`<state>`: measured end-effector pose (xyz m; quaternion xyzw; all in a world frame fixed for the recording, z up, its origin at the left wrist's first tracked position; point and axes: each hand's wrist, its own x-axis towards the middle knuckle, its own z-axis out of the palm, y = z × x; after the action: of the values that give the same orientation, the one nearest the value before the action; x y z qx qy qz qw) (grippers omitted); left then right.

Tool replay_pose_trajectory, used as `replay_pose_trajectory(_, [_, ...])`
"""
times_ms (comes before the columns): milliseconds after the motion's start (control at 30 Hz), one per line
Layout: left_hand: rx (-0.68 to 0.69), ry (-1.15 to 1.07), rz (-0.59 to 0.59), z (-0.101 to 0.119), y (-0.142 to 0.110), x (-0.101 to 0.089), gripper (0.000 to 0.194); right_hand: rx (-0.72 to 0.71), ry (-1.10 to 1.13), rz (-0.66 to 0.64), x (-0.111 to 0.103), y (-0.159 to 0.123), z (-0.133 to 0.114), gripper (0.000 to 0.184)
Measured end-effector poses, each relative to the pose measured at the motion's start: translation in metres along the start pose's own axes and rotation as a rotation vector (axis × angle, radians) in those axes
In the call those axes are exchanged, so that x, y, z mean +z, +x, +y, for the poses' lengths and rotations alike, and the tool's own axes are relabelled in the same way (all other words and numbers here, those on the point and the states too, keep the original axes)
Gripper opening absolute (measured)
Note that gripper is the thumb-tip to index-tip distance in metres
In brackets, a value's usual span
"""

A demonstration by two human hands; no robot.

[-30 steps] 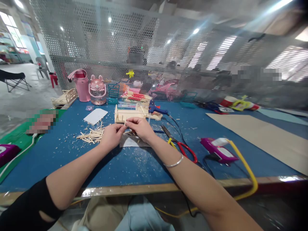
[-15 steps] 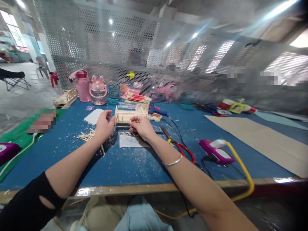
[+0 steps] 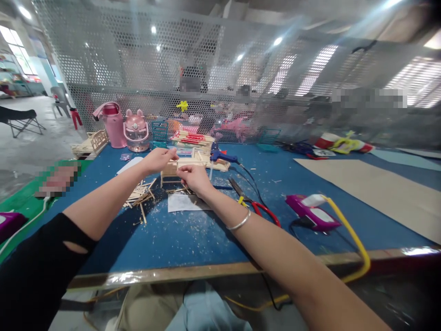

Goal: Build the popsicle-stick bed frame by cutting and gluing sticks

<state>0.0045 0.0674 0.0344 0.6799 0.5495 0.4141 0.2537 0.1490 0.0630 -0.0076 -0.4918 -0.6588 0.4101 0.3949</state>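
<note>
In the head view, the wooden model (image 3: 169, 174) stands on the blue table (image 3: 148, 250), partly hidden by the hands. The left hand (image 3: 159, 160) is over the model's left part, fingers bent toward the thumb; whether it grips anything cannot be told. The right hand (image 3: 195, 179) is at the model's near side, thumb and fingertips drawn together; whatever may be between them is too small to make out. Loose sticks (image 3: 140, 195) lie left of the model and nearer the table's front edge; paper (image 3: 184, 203) lies in front of it. The glue gun (image 3: 223, 157) is beside the model's right end, the pliers (image 3: 245, 198) farther right and nearer. Red-marked sticks (image 3: 193, 137) lie behind the model.
</note>
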Motion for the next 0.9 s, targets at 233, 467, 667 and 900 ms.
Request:
replay_pose_trajectory(233, [-0.1, -0.31, -0.029, 0.0, -0.004, -0.005, 0.038, -0.024, 0.002, -0.011, 0.01, 0.004, 0.008, 0.013])
replay_pose_trajectory(467, [-0.153, -0.404, 0.001, 0.005, -0.012, -0.001, 0.04, -0.031, 0.058, 0.019, 0.013, 0.002, 0.009, 0.016])
replay_pose_trajectory(667, [0.018, -0.403, 0.361, -0.013, -0.012, 0.011, 0.047, -0.013, 0.109, 0.024, 0.017, 0.001, 0.009, 0.017])
replay_pose_trajectory(900, [-0.038, -0.305, 0.589, -0.035, -0.032, 0.018, 0.049, -0.033, 0.058, 0.041, 0.016, 0.0, 0.009, 0.018])
